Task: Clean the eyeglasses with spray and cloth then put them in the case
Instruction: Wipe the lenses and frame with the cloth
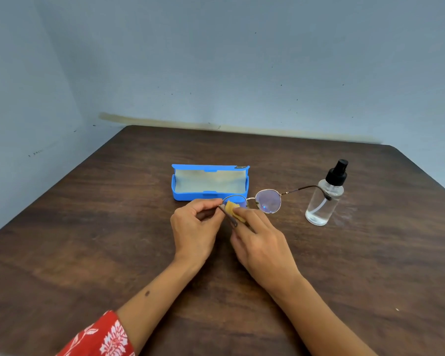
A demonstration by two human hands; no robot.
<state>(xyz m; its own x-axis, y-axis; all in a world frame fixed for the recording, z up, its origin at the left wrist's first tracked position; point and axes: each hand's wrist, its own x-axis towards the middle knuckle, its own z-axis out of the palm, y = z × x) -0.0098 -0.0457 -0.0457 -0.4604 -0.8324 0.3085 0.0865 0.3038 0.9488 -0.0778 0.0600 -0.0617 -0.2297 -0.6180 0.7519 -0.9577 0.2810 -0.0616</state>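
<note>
- The left hand (194,224) has its fingers curled, pinching the eyeglasses (263,201) at the frame's left end, where the near temple arm hinges.
- The right hand (257,242) pinches a small yellow cloth (233,209) between thumb and fingers and presses it against the left lens.
- The eyeglasses are held just above the bench (88,240), in front of the case; the right lens is uncovered and shows a bluish glint, and the far temple arm stretches to the right, its dark tip crossing in front of the spray bottle.
- The blue case (210,195) lies open just behind the hands, its pale lining showing and its lid standing up at the back.
- The spray bottle (325,199), clear with a black pump top, stands upright to the right of the glasses, a little liquid in its base.
- A red patterned sleeve (103,337) covers the left forearm at the lower edge of the view.
</note>
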